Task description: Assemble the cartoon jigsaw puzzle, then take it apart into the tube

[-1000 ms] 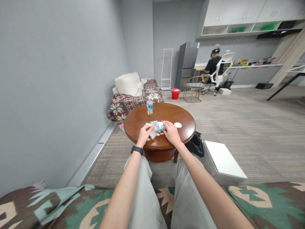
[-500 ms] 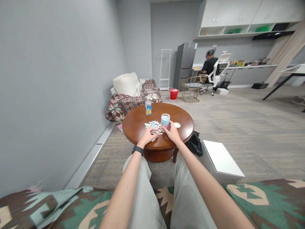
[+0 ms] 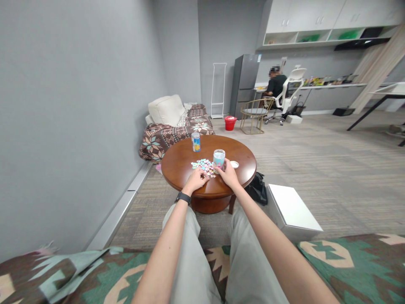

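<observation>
My right hand [image 3: 228,174] is wrapped round the right side of a clear jar [image 3: 219,160] with a light-blue printed label, upright on the table. My left hand [image 3: 196,179] is at the near edge of a pile of small pastel jigsaw pieces [image 3: 201,164]. Its thumb and fingertips are pinched together; whatever may be between them is too small to make out. A round white lid [image 3: 234,164] lies right of the jar, beyond my right hand. Farther back on the table stands a second, blue-and-yellow can [image 3: 196,142] with a silver top.
The round brown wooden table [image 3: 177,156] stands before my knees. A white box [image 3: 294,207] and a black bag [image 3: 258,190] are on the floor at its right. Behind it are a blanket-covered sofa [image 3: 158,137] and a red bucket [image 3: 230,123]. A person [image 3: 277,86] sits farther off.
My left hand's thumb and fingers have closed from a loose curl into a pinch at the edge of the pile. My right hand keeps its hold on the jar. The view has shifted slightly.
</observation>
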{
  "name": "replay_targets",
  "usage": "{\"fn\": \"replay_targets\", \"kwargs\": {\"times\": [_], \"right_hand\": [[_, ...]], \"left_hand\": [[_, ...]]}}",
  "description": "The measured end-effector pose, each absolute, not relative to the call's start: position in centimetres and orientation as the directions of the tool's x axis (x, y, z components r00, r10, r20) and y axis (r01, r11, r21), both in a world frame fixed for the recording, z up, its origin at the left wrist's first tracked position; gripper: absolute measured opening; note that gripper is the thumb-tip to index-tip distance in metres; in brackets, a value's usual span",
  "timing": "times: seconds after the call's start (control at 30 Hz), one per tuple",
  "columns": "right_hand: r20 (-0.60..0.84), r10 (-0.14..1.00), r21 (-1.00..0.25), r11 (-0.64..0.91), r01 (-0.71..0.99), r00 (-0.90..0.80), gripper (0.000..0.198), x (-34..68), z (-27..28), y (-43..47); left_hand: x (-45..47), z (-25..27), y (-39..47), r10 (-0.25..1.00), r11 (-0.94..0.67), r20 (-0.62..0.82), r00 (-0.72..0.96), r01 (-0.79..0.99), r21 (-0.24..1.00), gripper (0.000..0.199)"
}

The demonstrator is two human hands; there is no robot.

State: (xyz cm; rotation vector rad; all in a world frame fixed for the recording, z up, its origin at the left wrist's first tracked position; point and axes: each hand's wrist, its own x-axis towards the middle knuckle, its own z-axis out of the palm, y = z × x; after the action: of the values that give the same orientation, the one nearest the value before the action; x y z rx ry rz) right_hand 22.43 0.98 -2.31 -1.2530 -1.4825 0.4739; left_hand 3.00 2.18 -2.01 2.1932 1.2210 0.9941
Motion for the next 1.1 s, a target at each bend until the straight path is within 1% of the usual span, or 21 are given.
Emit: {"fn": "replay_targets", "kwargs": {"times": [0.23,0.33,0.47,0.57,0.67,0.73,0.8,0.93,1.1], "right_hand": [[0.489,0.860,-0.806,0.382,0.452,0.144,0.051,22.3,-2.3,0.9],[0.490,0.861,-0.801,0.385,0.459,0.133,0.051,22.3,-2.4,1.0],[0.542,0.833,-0.758,0.423,0.497,0.116,0.052,22.4,-2.4,1.0],[0.593,0.799,-0.695,0.446,0.564,0.099,0.053,22.6,-2.3,1.0],[0.636,0.771,-0.609,0.479,0.632,0.029,0.053,22.7,-2.2,0.9],[0.651,0.758,-0.540,0.501,0.676,-0.042,0.054,22.6,-2.2,0.7],[0.650,0.753,-0.478,0.510,0.715,-0.102,0.055,22.4,-2.0,0.5],[0.625,0.755,-0.386,0.519,0.763,-0.197,0.059,21.9,-1.7,-0.1],[0.607,0.754,-0.348,0.537,0.769,-0.251,0.059,21.7,-1.3,-0.5]], "left_hand": [[2.9,-2.1,2.3,0.875,-0.484,0.380,0.300,0.535,0.692,0.012],[2.9,-1.7,2.1,0.879,-0.477,0.378,0.292,0.486,0.733,0.017],[2.5,-1.5,1.9,0.910,-0.380,0.288,0.298,0.321,0.867,0.019],[2.2,-1.5,2.1,0.938,-0.317,0.284,0.200,0.152,0.936,0.028],[2.0,-1.5,2.1,0.949,-0.294,0.297,0.107,-0.046,0.955,0.035],[1.9,-1.4,2.0,0.950,-0.291,0.301,0.087,-0.116,0.950,0.038],[1.9,-1.2,1.9,0.950,-0.296,0.306,0.068,-0.125,0.947,0.039],[1.9,-1.1,1.8,0.944,-0.323,0.327,0.046,-0.086,0.943,0.037],[1.9,-1.4,2.0,0.936,-0.350,0.349,0.039,0.041,0.936,0.026]]}}
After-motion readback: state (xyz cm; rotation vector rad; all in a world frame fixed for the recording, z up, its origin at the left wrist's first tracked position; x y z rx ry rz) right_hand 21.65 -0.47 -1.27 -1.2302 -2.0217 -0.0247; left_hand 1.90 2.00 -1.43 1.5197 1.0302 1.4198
